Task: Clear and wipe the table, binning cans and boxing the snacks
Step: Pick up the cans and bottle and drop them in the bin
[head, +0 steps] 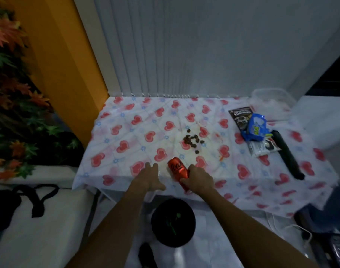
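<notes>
A red soda can (177, 168) lies tilted at the near edge of the table (126, 120), which wears a white cloth with red hearts. My right hand (199, 179) is wrapped around the can's lower half. My left hand (148, 177) rests flat beside it on the left, fingers spread, holding nothing. Brown snack crumbs (192, 141) are scattered mid-table. At the right lie a blue snack packet (257, 130), a dark packet (240, 115) and a black-and-white one (263, 147). A clear plastic box (270, 102) stands at the far right corner.
A round black bin (173, 222) sits on the floor below the table's near edge, between my forearms. A long black object (288, 154) lies on the table's right side. Artificial leaves (12, 93) fill the left; a black strap (30, 198) lies on a white surface.
</notes>
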